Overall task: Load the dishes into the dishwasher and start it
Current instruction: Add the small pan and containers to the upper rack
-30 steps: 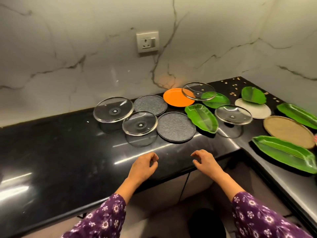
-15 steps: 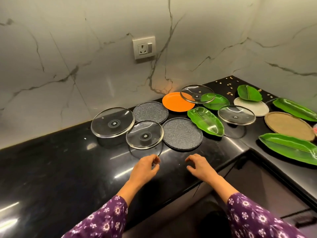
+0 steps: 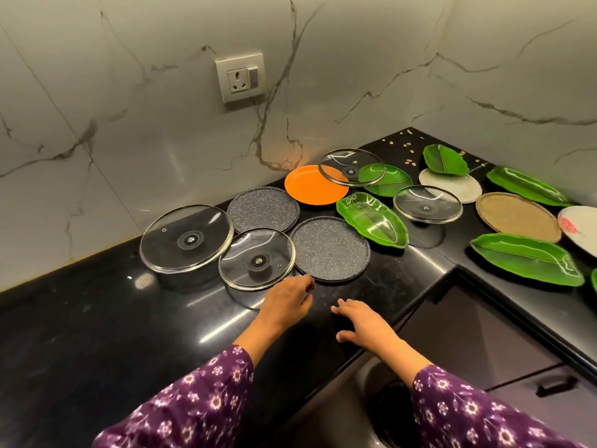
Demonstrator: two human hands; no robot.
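Observation:
Dishes lie spread over a black L-shaped counter (image 3: 97,334). Several glass lids rest upside down; the nearest glass lid (image 3: 256,258) sits beside a larger glass lid (image 3: 186,238). A grey speckled plate (image 3: 330,248) lies just right of the near lid, and a second grey plate (image 3: 263,209) lies behind. An orange plate (image 3: 311,185) and several green leaf-shaped plates (image 3: 371,219) lie further back. My left hand (image 3: 286,305) hovers by the near edges of the lid and the grey plate, fingers loosely curled, holding nothing. My right hand (image 3: 363,323) rests over the counter, fingers spread, empty.
A brown round plate (image 3: 518,216), white plates (image 3: 450,185) and more green leaf plates (image 3: 526,258) cover the right arm of the counter. A wall socket (image 3: 240,77) sits on the marble backsplash. Cabinet fronts with a dark handle (image 3: 554,384) stand below the corner.
Both hands have moved forward over the counter toward the near glass lid and the grey plate. The view has moved closer and tilted down to the right.

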